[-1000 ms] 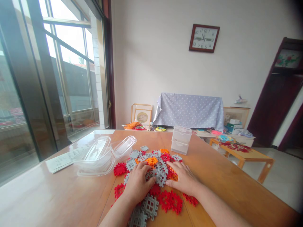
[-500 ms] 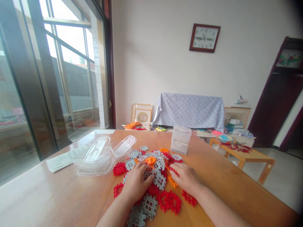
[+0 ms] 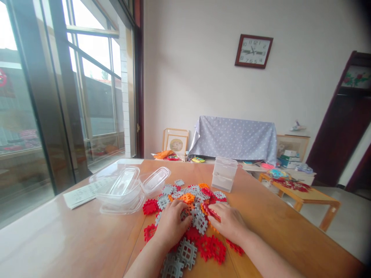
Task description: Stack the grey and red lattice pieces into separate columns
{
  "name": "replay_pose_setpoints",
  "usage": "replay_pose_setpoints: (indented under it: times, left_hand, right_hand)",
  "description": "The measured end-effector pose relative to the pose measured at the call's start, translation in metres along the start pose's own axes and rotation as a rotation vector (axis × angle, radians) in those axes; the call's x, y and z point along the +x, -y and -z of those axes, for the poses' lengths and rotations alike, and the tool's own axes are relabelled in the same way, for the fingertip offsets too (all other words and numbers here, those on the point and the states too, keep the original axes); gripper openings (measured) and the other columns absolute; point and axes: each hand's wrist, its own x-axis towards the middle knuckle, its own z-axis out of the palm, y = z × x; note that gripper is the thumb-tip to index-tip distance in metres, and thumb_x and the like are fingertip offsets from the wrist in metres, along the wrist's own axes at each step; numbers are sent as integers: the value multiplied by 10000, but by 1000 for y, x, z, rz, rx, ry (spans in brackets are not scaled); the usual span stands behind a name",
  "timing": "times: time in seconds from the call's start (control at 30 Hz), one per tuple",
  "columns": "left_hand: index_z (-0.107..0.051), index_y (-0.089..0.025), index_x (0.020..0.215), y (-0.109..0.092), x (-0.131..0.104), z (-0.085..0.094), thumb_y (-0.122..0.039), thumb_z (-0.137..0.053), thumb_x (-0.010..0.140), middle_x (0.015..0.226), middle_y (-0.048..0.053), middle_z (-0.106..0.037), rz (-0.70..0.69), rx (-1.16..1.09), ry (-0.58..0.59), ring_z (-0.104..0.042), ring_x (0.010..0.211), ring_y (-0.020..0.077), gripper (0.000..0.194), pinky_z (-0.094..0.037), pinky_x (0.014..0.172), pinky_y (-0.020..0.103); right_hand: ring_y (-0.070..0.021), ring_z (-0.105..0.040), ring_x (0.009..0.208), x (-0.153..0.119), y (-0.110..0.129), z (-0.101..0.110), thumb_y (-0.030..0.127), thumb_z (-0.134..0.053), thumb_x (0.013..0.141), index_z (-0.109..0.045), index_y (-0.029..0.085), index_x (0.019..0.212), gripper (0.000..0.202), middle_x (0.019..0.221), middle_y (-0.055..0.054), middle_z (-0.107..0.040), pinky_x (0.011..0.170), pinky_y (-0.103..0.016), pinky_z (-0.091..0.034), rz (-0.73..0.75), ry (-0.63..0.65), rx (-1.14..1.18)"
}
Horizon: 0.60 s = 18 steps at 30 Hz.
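Observation:
A heap of interlocking plastic building pieces in grey [image 3: 199, 221], red [image 3: 150, 207] and orange [image 3: 188, 198] lies on the wooden table. On the left side of the heap rests my left hand [image 3: 173, 223], its thumb apart from its curved fingers; the fingertips are partly hidden among grey pieces. At the heap's right side, my right hand [image 3: 227, 221] has a red building piece [image 3: 215, 213] between its thumb and fingers. Nearer to me lie two grey window-shaped pieces [image 3: 187, 253] and joined red pieces [image 3: 211, 248].
Clear plastic tubs with lids [image 3: 120, 193] stand left of the heap, beside a paper sheet [image 3: 84, 193]. A lidded clear box [image 3: 222, 179] is behind the heap on the right. A low wooden bench [image 3: 308, 195] stands beyond the table [image 3: 278, 231].
The view has shifted slightly, so everything sits a little further right. My right thumb has come in under the red piece; my left hand stays on the heap.

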Motion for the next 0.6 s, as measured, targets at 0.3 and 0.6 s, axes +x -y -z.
replay_pose_setpoints:
  times: [0.3, 0.6]
  left_hand:
    - [-658, -307, 1089, -2, -2, 3, -327, -639, 816, 1177, 25, -653, 18, -13, 15, -574, 1139, 242, 274, -437, 949, 327]
    - [-649, -231, 1040, 20, 5, 3, -189, -571, 800, 1055, 44, -682, 113, -128, -97, -616, 991, 199, 255, -443, 867, 289]
  right_hand:
    - [-282, -682, 1046, 6, 2, -5, 409, -540, 916, -642, 302, 1270, 384, 1149, -76, -739, 902, -382, -498, -26, 55, -50]
    - [-252, -715, 910, 12, -6, -11, 388, -519, 884, -685, 292, 1162, 338, 1069, -58, -766, 767, -318, -513, -209, -101, 49]
